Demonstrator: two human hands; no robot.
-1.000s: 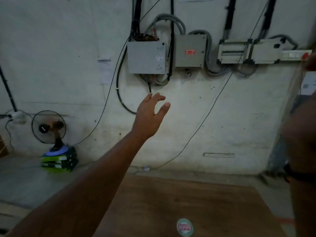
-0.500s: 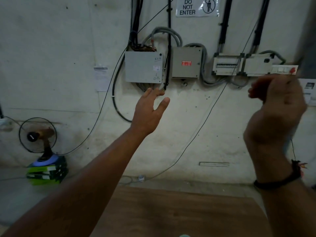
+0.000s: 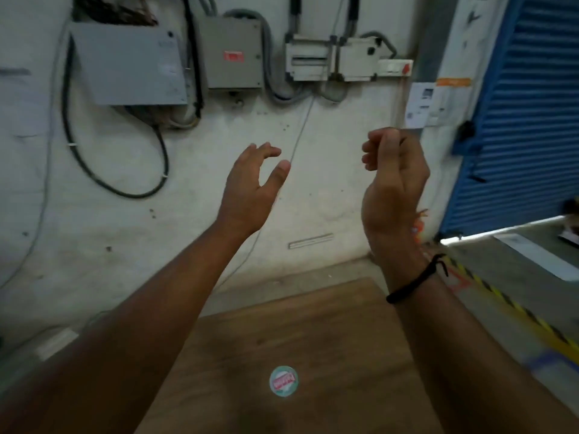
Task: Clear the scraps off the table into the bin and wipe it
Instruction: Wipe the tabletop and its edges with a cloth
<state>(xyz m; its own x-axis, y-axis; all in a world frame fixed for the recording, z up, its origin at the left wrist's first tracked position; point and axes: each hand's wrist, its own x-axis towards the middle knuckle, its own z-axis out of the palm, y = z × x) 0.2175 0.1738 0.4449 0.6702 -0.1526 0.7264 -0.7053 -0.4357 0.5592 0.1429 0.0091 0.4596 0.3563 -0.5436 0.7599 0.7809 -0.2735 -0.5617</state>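
Observation:
The brown wooden table point(image 3: 329, 324) fills the lower middle of the head view. On it lies a small round sticker point(image 3: 284, 381), pale green with a red label. My left hand point(image 3: 250, 189) is raised in the air above the table's far edge, fingers loosely spread and holding nothing. My right hand point(image 3: 391, 180) is raised beside it, fingers curled inward, with nothing visible in it. A black band circles the right wrist. No bin or cloth is in view.
A white wall with grey electrical boxes point(image 3: 128, 64), cables point(image 3: 103, 170) and switch units point(image 3: 329, 57) stands behind the table. A blue shutter point(image 3: 517, 120) is at the right, with yellow-black floor tape point(image 3: 507, 305) below it.
The view swung right and down, bringing the blue shutter and the sticker into sight. My right hand came in beside the left, its fingers curled. The left hand stayed raised and spread.

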